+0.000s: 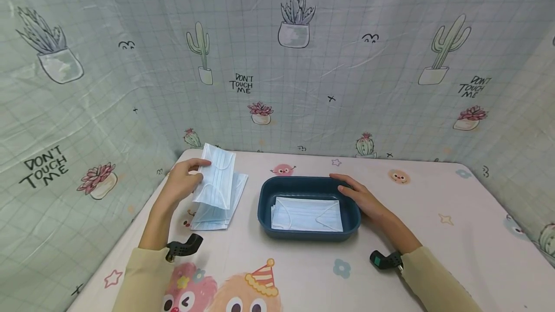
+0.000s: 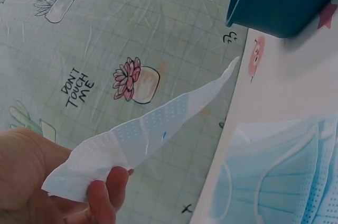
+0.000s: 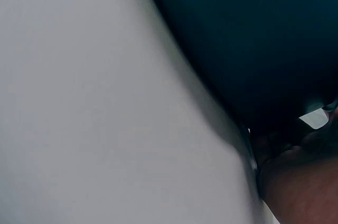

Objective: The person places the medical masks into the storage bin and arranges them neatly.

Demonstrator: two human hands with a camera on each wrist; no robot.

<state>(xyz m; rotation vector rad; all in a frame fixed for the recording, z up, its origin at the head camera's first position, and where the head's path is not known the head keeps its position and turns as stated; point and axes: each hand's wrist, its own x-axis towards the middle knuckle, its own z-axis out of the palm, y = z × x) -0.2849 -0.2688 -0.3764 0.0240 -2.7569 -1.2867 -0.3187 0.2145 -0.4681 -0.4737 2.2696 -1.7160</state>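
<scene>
My left hand [image 1: 183, 182] pinches a light blue pleated face mask [image 1: 220, 177] by its left edge, holding it raised. In the left wrist view that mask [image 2: 158, 123] appears nearly edge-on between thumb and fingers. Beneath it lies a small pile of face masks [image 1: 212, 224], partly hidden. A dark blue rectangular container [image 1: 299, 236] stands to the right, with face masks [image 1: 309, 215] lying flat inside. My right hand [image 1: 363, 199] grips the container's right end, its thumb over the rim. In the right wrist view, the container's dark wall [image 3: 237, 39] fills the upper right.
A pale table cover [image 1: 416, 206] with cartoon prints lies under everything. Behind and at the sides hang printed plastic curtains [image 1: 321, 81] with cactus drawings, meeting the table's edges. A black wrist camera [image 1: 184, 247] sits on the left wrist, another [image 1: 386, 260] on the right.
</scene>
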